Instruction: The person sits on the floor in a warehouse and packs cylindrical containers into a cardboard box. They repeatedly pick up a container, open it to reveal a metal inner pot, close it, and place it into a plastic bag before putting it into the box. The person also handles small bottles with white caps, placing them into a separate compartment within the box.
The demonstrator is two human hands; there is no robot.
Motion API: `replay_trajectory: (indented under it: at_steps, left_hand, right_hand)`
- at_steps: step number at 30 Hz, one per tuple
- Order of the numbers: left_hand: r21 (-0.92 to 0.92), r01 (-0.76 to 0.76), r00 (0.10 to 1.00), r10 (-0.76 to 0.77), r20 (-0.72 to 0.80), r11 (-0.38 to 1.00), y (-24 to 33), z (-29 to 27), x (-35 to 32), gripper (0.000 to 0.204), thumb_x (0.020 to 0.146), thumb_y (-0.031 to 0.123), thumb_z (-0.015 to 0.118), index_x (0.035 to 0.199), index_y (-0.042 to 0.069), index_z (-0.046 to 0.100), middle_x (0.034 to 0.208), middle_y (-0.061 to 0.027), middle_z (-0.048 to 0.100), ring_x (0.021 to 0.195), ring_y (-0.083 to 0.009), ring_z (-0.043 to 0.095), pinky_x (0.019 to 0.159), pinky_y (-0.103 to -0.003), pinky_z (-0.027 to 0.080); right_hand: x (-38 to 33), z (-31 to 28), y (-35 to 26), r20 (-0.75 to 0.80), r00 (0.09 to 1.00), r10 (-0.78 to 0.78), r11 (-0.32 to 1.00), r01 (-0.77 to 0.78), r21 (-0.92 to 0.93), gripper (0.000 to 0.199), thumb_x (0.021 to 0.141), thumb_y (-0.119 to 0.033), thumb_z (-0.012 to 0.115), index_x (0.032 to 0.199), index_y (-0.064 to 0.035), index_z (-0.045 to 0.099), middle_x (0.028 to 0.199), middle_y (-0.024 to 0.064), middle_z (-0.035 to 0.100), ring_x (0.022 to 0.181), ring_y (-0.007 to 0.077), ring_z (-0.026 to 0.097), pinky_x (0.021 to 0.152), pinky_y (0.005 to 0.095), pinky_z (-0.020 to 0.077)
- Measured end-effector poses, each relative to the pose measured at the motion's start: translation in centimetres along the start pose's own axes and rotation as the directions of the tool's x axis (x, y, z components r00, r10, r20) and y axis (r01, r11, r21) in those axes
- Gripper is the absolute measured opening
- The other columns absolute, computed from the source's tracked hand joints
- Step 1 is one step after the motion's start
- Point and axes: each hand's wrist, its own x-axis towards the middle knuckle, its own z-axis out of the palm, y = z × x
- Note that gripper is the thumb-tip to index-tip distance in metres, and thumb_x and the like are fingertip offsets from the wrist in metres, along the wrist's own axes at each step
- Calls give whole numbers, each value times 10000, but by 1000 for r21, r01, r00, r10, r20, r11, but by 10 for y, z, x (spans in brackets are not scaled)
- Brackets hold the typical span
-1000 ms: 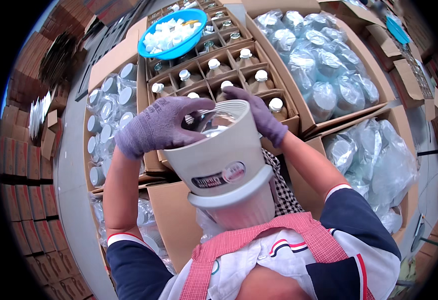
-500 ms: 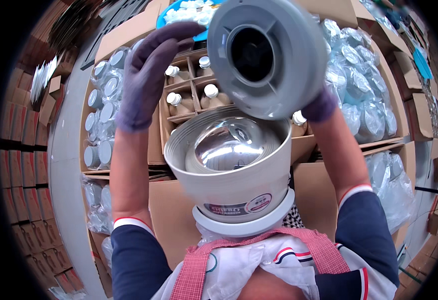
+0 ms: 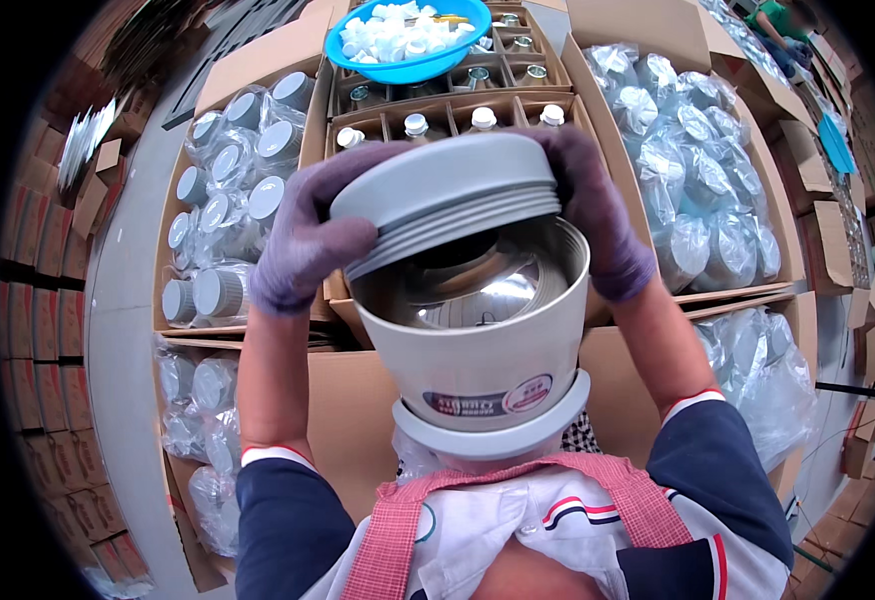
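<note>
Just over the far part of the mouth of the pot [image 3: 478,365], the grey lid [image 3: 448,185] hangs tilted, its threaded end turned toward the opening, its left side closest to the rim; whether they touch, I cannot tell. The left hand [image 3: 310,235] grips the lid's left side, thumb in front; the right hand [image 3: 600,207] holds the right side, fingers partly hidden. Neither hand is clearly nearer. The pot stands mouth up before the apron [image 3: 395,540], its long axis roughly vertical. Capped bottles [image 3: 484,118] line the next carton's [image 3: 584,112] far edge.
</note>
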Motion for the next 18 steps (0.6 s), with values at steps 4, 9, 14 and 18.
replay_trajectory:
  at_steps: [4,9,14,18]
  left_hand:
    - [84,-147,989,149,-17,986,23,9,11,620,646,231,718,1181,-63,609,1112,-119,646,1016,-176,611,904,-314,466]
    - [274,-287,951,238,199,918,13,5,10,605,591,280,752,1081,-63,655,1046,-151,664,986,-255,633,881,-348,482]
    - [431,-421,903,321,287,798,29,23,14,595,571,278,761,1072,-30,670,1059,-177,678,961,-280,668,850,-357,515]
    - [310,-244,962,191,193,919,23,24,3,543,585,240,745,1052,-29,676,1024,-182,686,915,-292,684,829,-362,526]
  right_hand:
    - [7,8,-13,-133,965,-227,947,186,-263,613,1016,-504,287,1129,0,617,916,123,663,818,174,632,775,296,494]
    - [0,0,-25,18,998,54,990,-51,-128,730,987,-588,261,1055,7,678,940,133,698,913,190,650,880,300,479]
    - [2,-4,-4,82,994,-65,998,63,26,608,1022,-412,269,998,52,661,1095,202,659,1088,285,603,1019,355,416]
    - [-5,1,-7,63,978,-198,963,207,-175,618,1033,-409,240,1016,51,653,1073,195,662,1107,294,590,1014,382,413]
